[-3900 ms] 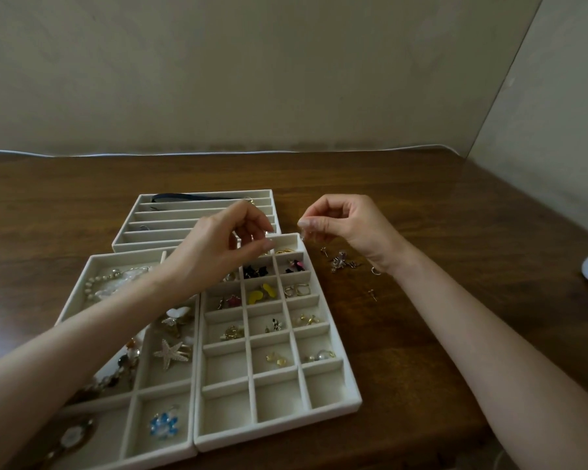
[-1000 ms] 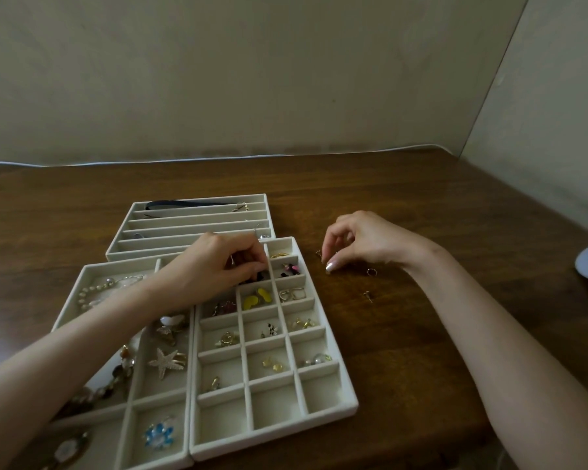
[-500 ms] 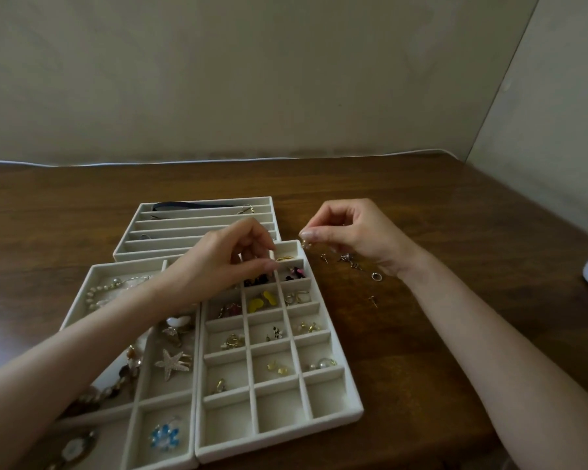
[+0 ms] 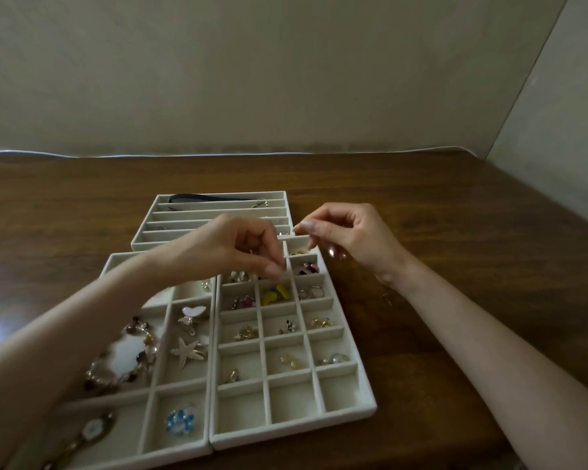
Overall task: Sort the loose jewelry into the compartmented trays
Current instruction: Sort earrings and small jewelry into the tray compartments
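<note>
Two hands poised over cream velvet trays on the brown wooden table.

The wide-compartment cream tray on the left holds a silver starfish brooch and a blue flower piece. The left hand hovers over the far rows of the small-grid cream tray, fingers curled with thumb against forefinger. The right hand pinches likewise above that tray's far corner. Whether either pinch encloses anything is too small to tell. One tiny loose gold piece lies on the wood beside the right wrist.
</note>
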Tool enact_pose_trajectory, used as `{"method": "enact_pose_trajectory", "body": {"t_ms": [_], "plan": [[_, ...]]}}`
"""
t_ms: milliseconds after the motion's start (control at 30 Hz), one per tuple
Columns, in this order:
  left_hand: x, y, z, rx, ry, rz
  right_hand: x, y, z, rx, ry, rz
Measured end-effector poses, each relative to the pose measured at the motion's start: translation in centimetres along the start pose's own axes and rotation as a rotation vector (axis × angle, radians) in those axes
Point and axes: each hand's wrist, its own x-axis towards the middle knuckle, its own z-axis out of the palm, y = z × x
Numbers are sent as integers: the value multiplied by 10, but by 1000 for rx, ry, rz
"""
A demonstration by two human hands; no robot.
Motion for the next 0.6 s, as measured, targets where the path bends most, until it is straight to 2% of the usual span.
{"method": "enact_pose_trajectory", "body": {"t_ms": [67, 133, 233, 300, 400, 467, 600], "plan": [[-5, 4, -8, 93, -290, -21, 1, 4, -6, -28, 70, 22], [-9, 3, -12, 232, -440, -99, 2, 8, -10, -60, 120, 44], [-10, -6, -12, 411, -434, -126, 4, 12, -14, -90, 160, 64], [-11, -11, -11, 446, -431, -133, 5, 13, -15, -109, 170, 74], [-11, -4, -9, 405, -409, -143, 5, 15, -16, -138, 176, 76], [-9, 7, -6, 293, -408, -40, 5, 15, -17, -173, 182, 77], [-5, 17, 1, 239, -180, 11, 3, 11, -19, -272, 201, 76]]}}
